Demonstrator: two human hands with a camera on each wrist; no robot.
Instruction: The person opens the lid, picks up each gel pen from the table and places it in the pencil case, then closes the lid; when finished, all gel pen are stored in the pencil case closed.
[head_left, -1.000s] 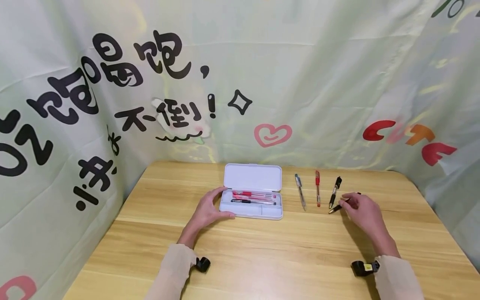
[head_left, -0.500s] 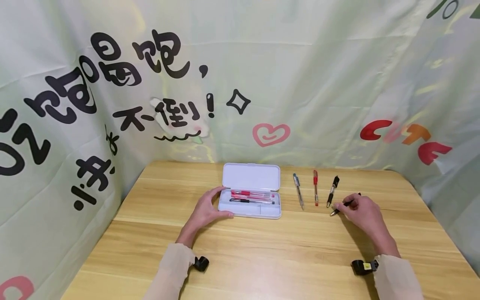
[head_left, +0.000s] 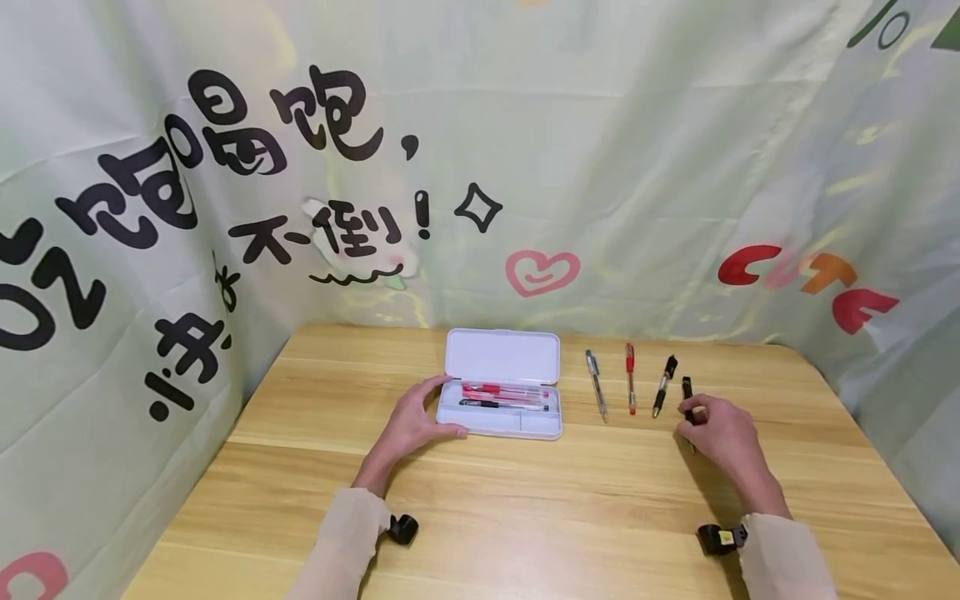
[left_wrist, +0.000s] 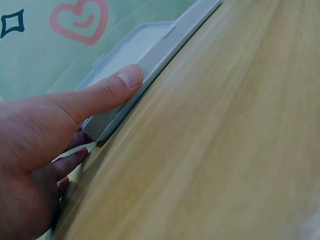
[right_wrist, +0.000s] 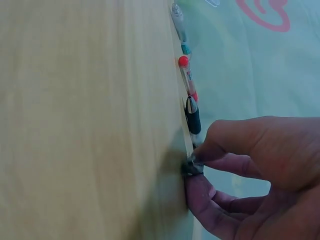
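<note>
An open white pencil case (head_left: 502, 357) lies on the table, holding red and black pens (head_left: 504, 405). My left hand (head_left: 411, 422) grips its left end, thumb along the front side; in the left wrist view the thumb (left_wrist: 112, 90) presses the case wall and the other fingers sit behind the corner. My right hand (head_left: 723, 429) pinches a black pen (head_left: 687, 388) between thumb and fingers, close over the table, the pen pointing away from me. Left of it, spaced in a row, lie a black-and-clear pen (head_left: 663, 387), a red pen (head_left: 631, 379) and a blue-topped clear pen (head_left: 596, 385).
The wooden table (head_left: 555, 517) runs back to a printed cloth (head_left: 637, 183) hanging behind and at both sides. A small black camera (head_left: 402, 528) is worn at the left wrist, another black camera (head_left: 718, 539) at the right.
My right hand has turned the black pen from a slanted lie to nearly parallel with the row of pens. The left hand keeps its grip on the pencil case.
</note>
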